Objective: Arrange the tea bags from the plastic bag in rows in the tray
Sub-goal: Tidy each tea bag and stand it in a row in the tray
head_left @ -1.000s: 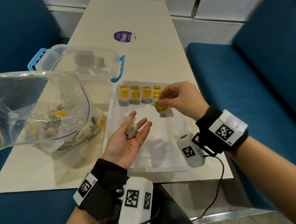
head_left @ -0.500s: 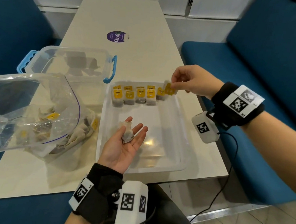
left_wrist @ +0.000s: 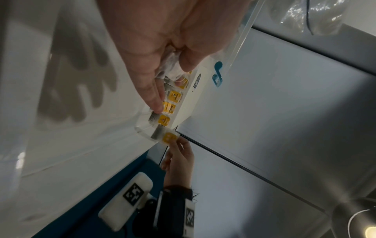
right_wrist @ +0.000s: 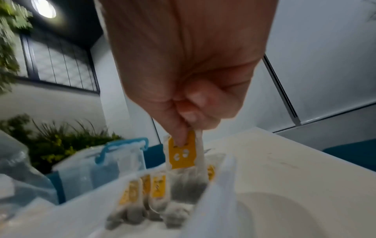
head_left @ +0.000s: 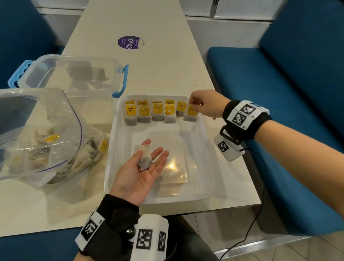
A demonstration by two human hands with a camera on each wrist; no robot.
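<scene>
A clear tray lies on the table. Several yellow-tagged tea bags stand in a row along its far wall. My right hand pinches the top of one more tea bag at the row's right end, against the tray's far right corner. My left hand lies palm up over the tray's near left part, fingers relaxed, with a crumpled tea bag resting on them. The open plastic bag with several tea bags inside lies left of the tray.
A clear box with blue handles stands behind the plastic bag, left of the tray's far end. A purple sticker marks the table farther back. Blue benches flank the table; its near edge runs just below the tray.
My right hand carried its tea bag from mid-tray up to the row's right end and lowered it into the far right corner. The left hand stayed palm up with its tea bag.
</scene>
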